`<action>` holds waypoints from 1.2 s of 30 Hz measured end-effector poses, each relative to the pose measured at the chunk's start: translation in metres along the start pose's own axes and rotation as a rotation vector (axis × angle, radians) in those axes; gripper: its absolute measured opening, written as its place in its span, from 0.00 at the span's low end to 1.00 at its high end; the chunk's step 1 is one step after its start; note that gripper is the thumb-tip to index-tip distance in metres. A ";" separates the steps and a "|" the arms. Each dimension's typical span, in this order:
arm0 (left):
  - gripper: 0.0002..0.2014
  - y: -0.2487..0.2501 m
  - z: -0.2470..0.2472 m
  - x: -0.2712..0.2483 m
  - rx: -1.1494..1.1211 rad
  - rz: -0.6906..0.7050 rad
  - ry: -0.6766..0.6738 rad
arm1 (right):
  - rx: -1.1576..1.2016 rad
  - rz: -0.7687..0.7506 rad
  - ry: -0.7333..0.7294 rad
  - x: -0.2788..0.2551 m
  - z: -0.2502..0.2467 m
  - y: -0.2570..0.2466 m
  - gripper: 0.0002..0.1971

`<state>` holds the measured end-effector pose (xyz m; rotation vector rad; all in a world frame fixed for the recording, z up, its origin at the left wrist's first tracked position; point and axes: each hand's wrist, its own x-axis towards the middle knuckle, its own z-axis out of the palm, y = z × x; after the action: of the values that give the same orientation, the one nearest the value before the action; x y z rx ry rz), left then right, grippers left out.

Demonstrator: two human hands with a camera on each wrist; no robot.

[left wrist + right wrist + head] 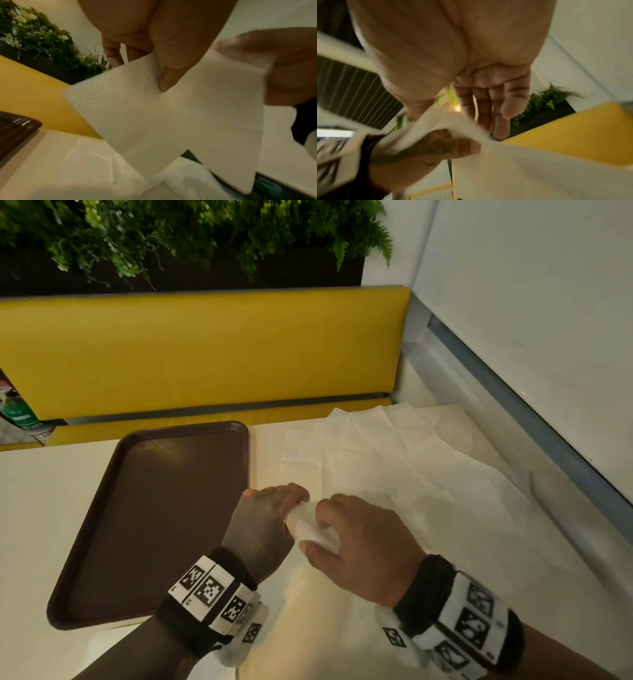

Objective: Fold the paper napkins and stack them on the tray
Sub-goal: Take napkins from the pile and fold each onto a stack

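A white paper napkin [312, 529] hangs in the air between my two hands, just right of the brown tray [164, 508]. My left hand [291, 503] pinches its left side with thumb and fingers. My right hand [320, 525] pinches its right side. In the left wrist view the napkin [137, 115] is bent into a V around my left thumb [171, 60]. It [513, 169] is blurred in the right wrist view, below my right hand's fingers [484, 108]. The tray's corner [15, 129] shows at the left edge of the left wrist view.
Several unfolded white napkins [394, 467] lie overlapping on the cream table [41, 508], right of the tray and beneath my hands. A yellow bench back [205, 350] runs behind the table, with plants [205, 231] above it. A white wall [531, 320] borders the right side.
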<state>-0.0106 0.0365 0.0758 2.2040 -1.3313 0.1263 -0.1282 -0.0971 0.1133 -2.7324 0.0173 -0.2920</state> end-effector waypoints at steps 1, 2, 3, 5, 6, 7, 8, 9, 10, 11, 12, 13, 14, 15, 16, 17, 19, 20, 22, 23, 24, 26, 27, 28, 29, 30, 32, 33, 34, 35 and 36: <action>0.07 0.002 -0.005 0.000 -0.005 0.043 0.044 | 0.098 0.037 -0.005 0.002 -0.006 0.005 0.21; 0.06 0.002 -0.010 0.000 -0.057 0.036 0.087 | 0.202 0.063 0.010 0.005 -0.013 0.012 0.23; 0.06 0.004 -0.015 0.001 -0.208 -0.041 0.123 | 0.277 0.083 0.034 0.010 -0.019 0.021 0.25; 0.16 0.000 -0.017 0.001 -0.540 -0.187 0.140 | 0.315 0.140 -0.003 0.017 -0.029 0.042 0.25; 0.19 -0.003 -0.021 0.002 -0.650 -0.199 0.111 | 0.301 0.170 -0.100 0.019 -0.033 0.050 0.26; 0.19 -0.007 -0.027 0.003 -0.667 -0.136 0.089 | 0.287 0.189 -0.217 0.019 -0.036 0.055 0.29; 0.18 -0.010 -0.033 0.003 -0.657 -0.068 0.073 | 0.285 0.187 -0.311 0.019 -0.037 0.058 0.32; 0.17 -0.013 -0.037 0.003 -0.592 -0.001 0.053 | 0.290 0.176 -0.369 0.019 -0.037 0.058 0.34; 0.16 -0.013 -0.041 0.003 -0.569 0.030 0.036 | 0.296 0.157 -0.389 0.021 -0.036 0.056 0.35; 0.14 -0.012 -0.045 0.004 -0.572 0.038 0.008 | 0.295 0.140 -0.386 0.023 -0.034 0.055 0.34; 0.11 -0.015 -0.046 0.004 -0.591 0.052 -0.011 | 0.282 0.122 -0.381 0.026 -0.030 0.054 0.31; 0.07 -0.014 -0.048 0.004 -0.638 0.042 -0.041 | 0.264 0.107 -0.383 0.030 -0.026 0.055 0.26; 0.04 -0.015 -0.052 0.004 -0.709 0.018 -0.073 | 0.247 0.101 -0.384 0.034 -0.022 0.056 0.19; 0.05 -0.015 -0.055 0.003 -0.750 -0.012 -0.080 | 0.238 0.108 -0.380 0.036 -0.019 0.058 0.12; 0.06 -0.017 -0.058 0.003 -0.751 -0.015 -0.092 | 0.243 0.122 -0.371 0.037 -0.017 0.060 0.06; 0.05 -0.018 -0.061 0.002 -0.726 -0.013 -0.101 | 0.256 0.140 -0.366 0.037 -0.016 0.063 0.04; 0.09 -0.021 -0.068 -0.001 -0.679 -0.047 -0.098 | 0.283 0.168 -0.371 0.037 -0.016 0.067 0.03; 0.15 -0.022 -0.070 -0.003 -0.664 -0.072 -0.096 | 0.308 0.181 -0.377 0.036 -0.016 0.067 0.02; 0.21 -0.021 -0.076 -0.004 -0.711 -0.155 -0.126 | 0.386 0.213 -0.397 0.035 -0.016 0.066 0.06; 0.17 -0.021 -0.078 -0.004 -0.805 -0.137 -0.156 | 0.424 0.224 -0.413 0.035 -0.015 0.064 0.12; 0.15 -0.019 -0.081 -0.003 -0.909 -0.105 -0.188 | 0.446 0.226 -0.428 0.035 -0.014 0.060 0.20; 0.25 -0.022 -0.081 0.003 -0.990 -0.038 -0.239 | 0.444 0.199 -0.442 0.038 -0.011 0.048 0.35; 0.28 -0.022 -0.080 0.004 -0.994 -0.024 -0.269 | 0.437 0.175 -0.448 0.041 -0.010 0.041 0.39; 0.29 -0.020 -0.081 0.005 -0.990 -0.025 -0.283 | 0.433 0.153 -0.457 0.043 -0.009 0.035 0.39; 0.27 -0.018 -0.082 0.004 -0.969 -0.044 -0.277 | 0.425 0.133 -0.468 0.046 -0.007 0.031 0.36; 0.22 -0.017 -0.082 0.003 -0.914 -0.077 -0.253 | 0.407 0.119 -0.480 0.049 -0.005 0.028 0.31; 0.13 -0.013 -0.081 -0.001 -0.656 -0.133 -0.187 | 0.387 0.098 -0.489 0.051 0.000 0.027 0.17; 0.10 -0.013 -0.081 -0.002 -0.508 -0.162 -0.141 | 0.398 0.096 -0.481 0.051 0.001 0.029 0.10; 0.11 -0.014 -0.081 -0.003 -0.398 -0.184 -0.095 | 0.413 0.105 -0.470 0.050 0.001 0.033 0.07; 0.11 -0.020 -0.080 -0.003 -0.329 -0.197 -0.059 | 0.418 0.123 -0.458 0.049 0.000 0.038 0.08; 0.11 -0.025 -0.080 -0.003 -0.298 -0.213 -0.037 | 0.415 0.148 -0.448 0.047 -0.002 0.044 0.10</action>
<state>0.0244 0.0882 0.1315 2.0819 -1.0481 -0.1825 -0.0812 -0.1409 0.1073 -2.3083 0.0320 0.3265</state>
